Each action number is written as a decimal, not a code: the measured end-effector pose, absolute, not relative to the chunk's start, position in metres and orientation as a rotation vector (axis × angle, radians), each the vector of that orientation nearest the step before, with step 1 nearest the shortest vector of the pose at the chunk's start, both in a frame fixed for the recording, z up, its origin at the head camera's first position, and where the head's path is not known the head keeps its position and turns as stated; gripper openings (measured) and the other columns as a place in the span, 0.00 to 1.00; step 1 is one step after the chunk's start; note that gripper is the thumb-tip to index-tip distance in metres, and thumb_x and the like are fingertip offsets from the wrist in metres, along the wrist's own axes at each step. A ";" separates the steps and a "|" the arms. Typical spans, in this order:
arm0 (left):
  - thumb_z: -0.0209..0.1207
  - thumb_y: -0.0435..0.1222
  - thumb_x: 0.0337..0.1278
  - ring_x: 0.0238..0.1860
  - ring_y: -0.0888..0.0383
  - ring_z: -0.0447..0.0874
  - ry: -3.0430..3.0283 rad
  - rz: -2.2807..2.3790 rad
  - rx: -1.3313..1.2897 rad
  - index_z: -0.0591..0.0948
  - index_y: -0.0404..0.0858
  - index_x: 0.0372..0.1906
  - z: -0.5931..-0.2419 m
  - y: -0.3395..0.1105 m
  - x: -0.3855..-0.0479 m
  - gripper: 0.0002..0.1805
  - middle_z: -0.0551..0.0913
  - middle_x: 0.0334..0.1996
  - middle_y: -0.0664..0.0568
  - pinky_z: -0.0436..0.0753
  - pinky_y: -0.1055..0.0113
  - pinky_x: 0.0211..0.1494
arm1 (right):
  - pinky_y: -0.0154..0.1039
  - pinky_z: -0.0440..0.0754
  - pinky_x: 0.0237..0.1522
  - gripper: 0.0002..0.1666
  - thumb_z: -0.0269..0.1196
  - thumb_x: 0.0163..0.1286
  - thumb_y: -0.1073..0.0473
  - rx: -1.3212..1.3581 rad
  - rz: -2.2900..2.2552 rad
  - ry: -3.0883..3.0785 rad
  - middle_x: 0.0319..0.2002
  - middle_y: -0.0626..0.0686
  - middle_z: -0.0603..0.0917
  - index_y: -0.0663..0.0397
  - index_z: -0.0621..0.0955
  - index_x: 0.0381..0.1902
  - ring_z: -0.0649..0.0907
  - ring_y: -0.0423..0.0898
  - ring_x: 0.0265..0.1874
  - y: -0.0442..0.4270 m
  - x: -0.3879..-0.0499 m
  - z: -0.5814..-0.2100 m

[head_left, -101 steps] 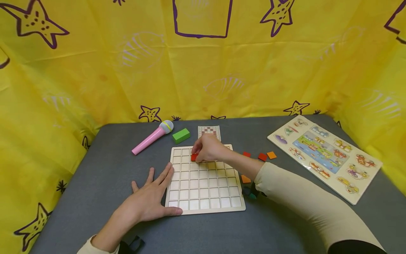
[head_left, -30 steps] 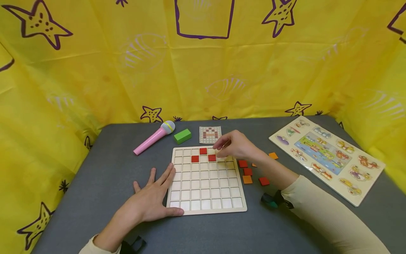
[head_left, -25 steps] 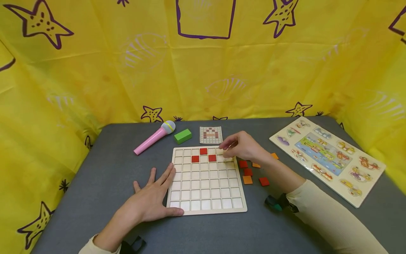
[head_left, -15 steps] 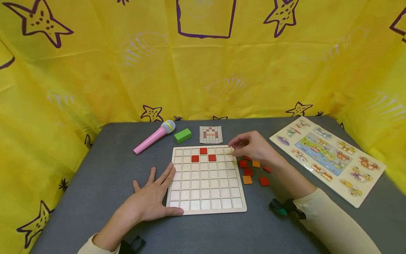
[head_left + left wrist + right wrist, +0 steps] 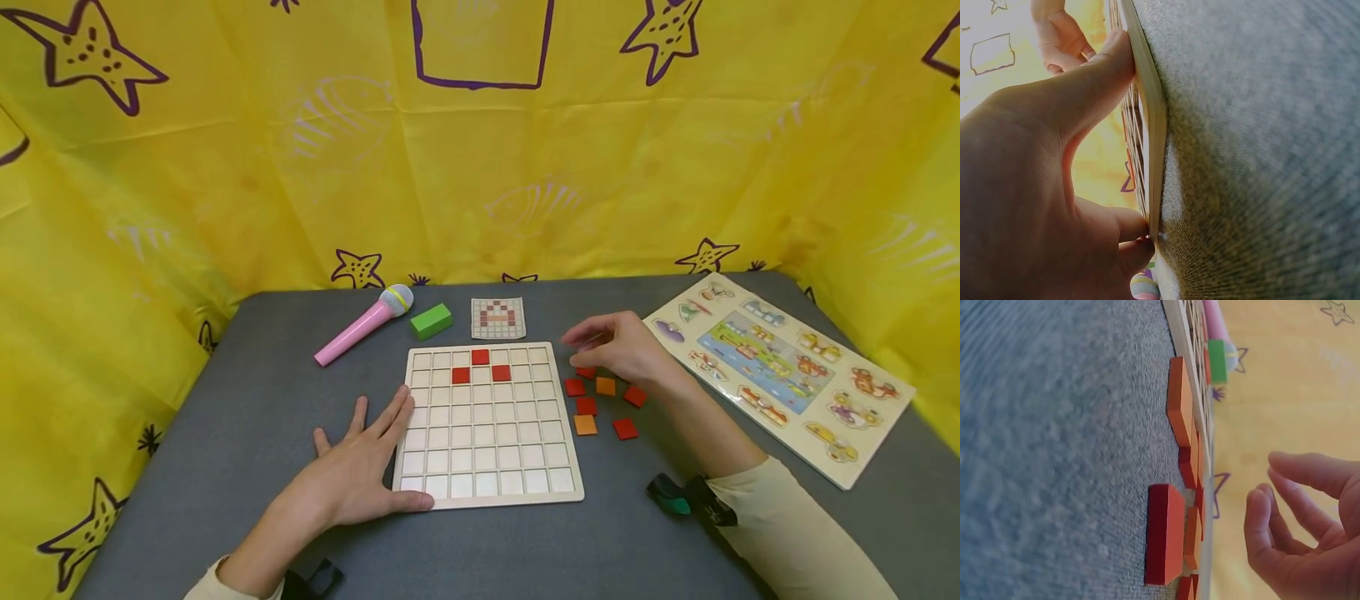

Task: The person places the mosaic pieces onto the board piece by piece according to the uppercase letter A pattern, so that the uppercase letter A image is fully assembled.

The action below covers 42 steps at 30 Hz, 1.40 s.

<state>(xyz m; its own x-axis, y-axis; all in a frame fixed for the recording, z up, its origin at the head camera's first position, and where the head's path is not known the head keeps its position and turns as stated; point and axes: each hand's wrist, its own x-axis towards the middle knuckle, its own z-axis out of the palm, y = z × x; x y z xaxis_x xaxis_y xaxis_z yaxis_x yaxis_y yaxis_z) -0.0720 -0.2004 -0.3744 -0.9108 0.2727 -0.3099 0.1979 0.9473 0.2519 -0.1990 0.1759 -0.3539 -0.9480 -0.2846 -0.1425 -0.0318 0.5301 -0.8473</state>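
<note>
A light wooden grid board [image 5: 484, 458] lies flat on the table. Three red square tiles sit in its cells: one at the top [image 5: 480, 357], with one lower left [image 5: 461, 376] and one lower right [image 5: 501, 373]. My left hand [image 5: 352, 477] rests spread at the board's left side, thumb on the near corner; the left wrist view shows the thumb [image 5: 1107, 65] against the wooden rim. Just right of the board, my right hand [image 5: 618, 346] hovers over loose red [image 5: 625, 428] and orange tiles [image 5: 585, 425]. Its fingers are loosely bent, with a gap to the thumb and nothing between.
Beyond the board lie a small pattern card [image 5: 498, 318], a green block [image 5: 431, 322] and a pink toy microphone [image 5: 360, 329]. A picture puzzle board [image 5: 780, 375] lies at the right. Yellow cloth [image 5: 480, 183] hangs behind the table.
Earlier my right hand pinched a red tile over the board's upper rows; three red tiles now show there. It has since moved right, off the board to the loose tiles. My left hand stays put.
</note>
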 end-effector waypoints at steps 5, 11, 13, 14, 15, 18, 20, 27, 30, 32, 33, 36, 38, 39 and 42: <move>0.60 0.83 0.38 0.81 0.25 0.42 2.759 0.301 0.343 0.45 0.49 0.86 -0.376 -0.200 -0.072 0.74 0.38 0.87 0.58 0.46 0.07 0.56 | 0.42 0.84 0.44 0.21 0.75 0.62 0.65 -0.263 -1.363 2.527 0.49 0.64 0.88 0.64 0.87 0.53 0.84 0.49 0.40 0.180 -0.199 -0.355; 0.61 0.82 0.38 0.82 0.25 0.42 2.766 0.308 0.345 0.45 0.50 0.86 -0.377 -0.200 -0.073 0.74 0.38 0.87 0.58 0.47 0.07 0.56 | 0.40 0.85 0.40 0.22 0.75 0.60 0.66 -0.250 -1.337 2.529 0.46 0.63 0.88 0.65 0.87 0.53 0.84 0.47 0.37 0.187 -0.200 -0.356; 0.61 0.82 0.38 0.82 0.25 0.42 2.768 0.309 0.348 0.45 0.49 0.86 -0.376 -0.200 -0.073 0.74 0.39 0.87 0.58 0.47 0.07 0.56 | 0.40 0.85 0.40 0.23 0.75 0.59 0.66 -0.244 -1.338 2.511 0.46 0.64 0.87 0.66 0.86 0.54 0.83 0.47 0.37 0.188 -0.201 -0.357; 0.61 0.82 0.38 0.82 0.25 0.42 2.769 0.308 0.349 0.45 0.49 0.86 -0.376 -0.200 -0.073 0.74 0.39 0.87 0.58 0.47 0.07 0.55 | 0.39 0.85 0.39 0.24 0.76 0.59 0.66 -0.243 -1.336 2.503 0.46 0.64 0.87 0.66 0.86 0.54 0.83 0.47 0.37 0.187 -0.201 -0.357; 0.61 0.82 0.38 0.82 0.25 0.42 2.770 0.306 0.349 0.45 0.49 0.86 -0.376 -0.200 -0.073 0.74 0.39 0.87 0.58 0.48 0.07 0.55 | 0.38 0.85 0.39 0.25 0.76 0.59 0.66 -0.239 -1.333 2.496 0.46 0.64 0.87 0.67 0.85 0.54 0.83 0.47 0.37 0.187 -0.202 -0.358; 0.61 0.82 0.38 0.81 0.25 0.42 2.769 0.308 0.352 0.45 0.49 0.86 -0.375 -0.200 -0.072 0.74 0.39 0.87 0.58 0.47 0.07 0.55 | 0.36 0.83 0.39 0.26 0.76 0.58 0.67 -0.223 -1.308 2.501 0.48 0.65 0.86 0.68 0.84 0.55 0.82 0.47 0.38 0.187 -0.203 -0.360; 0.61 0.81 0.39 0.81 0.24 0.42 2.768 0.309 0.351 0.45 0.49 0.86 -0.375 -0.200 -0.072 0.74 0.39 0.87 0.58 0.47 0.07 0.55 | 0.35 0.82 0.38 0.26 0.75 0.58 0.67 -0.216 -1.295 2.505 0.48 0.65 0.86 0.68 0.84 0.55 0.82 0.47 0.38 0.187 -0.204 -0.361; 0.61 0.82 0.39 0.81 0.25 0.41 2.762 0.308 0.346 0.45 0.49 0.86 -0.374 -0.202 -0.072 0.74 0.38 0.87 0.58 0.47 0.07 0.56 | 0.37 0.81 0.39 0.24 0.74 0.58 0.67 -0.255 -1.259 2.498 0.47 0.64 0.85 0.67 0.84 0.54 0.82 0.49 0.40 0.187 -0.204 -0.363; 0.61 0.82 0.39 0.81 0.25 0.42 2.764 0.305 0.347 0.45 0.49 0.86 -0.375 -0.201 -0.072 0.74 0.38 0.87 0.58 0.47 0.07 0.55 | 0.37 0.81 0.39 0.23 0.73 0.57 0.69 -0.258 -1.233 2.511 0.46 0.63 0.85 0.67 0.84 0.53 0.81 0.50 0.42 0.188 -0.204 -0.364; 0.60 0.82 0.39 0.81 0.25 0.42 2.766 0.296 0.347 0.45 0.49 0.86 -0.375 -0.201 -0.073 0.74 0.38 0.87 0.58 0.47 0.07 0.55 | 0.37 0.81 0.40 0.23 0.73 0.57 0.69 -0.254 -1.217 2.516 0.46 0.63 0.85 0.67 0.84 0.52 0.81 0.51 0.43 0.188 -0.205 -0.365; 0.60 0.82 0.39 0.81 0.25 0.42 2.767 0.292 0.350 0.45 0.49 0.86 -0.376 -0.201 -0.073 0.74 0.38 0.87 0.58 0.48 0.07 0.55 | 0.37 0.81 0.40 0.23 0.73 0.57 0.70 -0.251 -1.210 2.517 0.46 0.62 0.85 0.66 0.84 0.52 0.81 0.51 0.43 0.188 -0.205 -0.366; 0.59 0.83 0.39 0.81 0.24 0.43 2.770 0.284 0.353 0.45 0.49 0.86 -0.376 -0.201 -0.073 0.74 0.38 0.87 0.58 0.48 0.07 0.55 | 0.38 0.80 0.42 0.23 0.73 0.56 0.70 -0.256 -1.178 2.528 0.45 0.62 0.85 0.66 0.85 0.52 0.81 0.52 0.44 0.188 -0.207 -0.368; 0.60 0.82 0.39 0.81 0.24 0.42 2.769 0.284 0.354 0.45 0.49 0.86 -0.376 -0.200 -0.073 0.74 0.38 0.87 0.58 0.48 0.07 0.55 | 0.38 0.80 0.43 0.23 0.74 0.55 0.70 -0.261 -1.154 2.543 0.45 0.61 0.85 0.65 0.85 0.51 0.81 0.52 0.44 0.188 -0.207 -0.369; 0.60 0.82 0.39 0.81 0.24 0.42 2.768 0.286 0.354 0.45 0.49 0.86 -0.375 -0.200 -0.073 0.74 0.38 0.87 0.58 0.48 0.07 0.55 | 0.39 0.80 0.44 0.23 0.74 0.55 0.70 -0.262 -1.141 2.552 0.44 0.61 0.85 0.65 0.85 0.51 0.81 0.52 0.44 0.187 -0.208 -0.369; 0.60 0.82 0.39 0.81 0.25 0.42 2.762 0.291 0.349 0.44 0.50 0.86 -0.375 -0.200 -0.073 0.74 0.38 0.87 0.58 0.47 0.07 0.55 | 0.39 0.79 0.44 0.23 0.74 0.53 0.70 -0.276 -1.095 2.589 0.43 0.60 0.84 0.64 0.85 0.49 0.80 0.52 0.43 0.186 -0.208 -0.371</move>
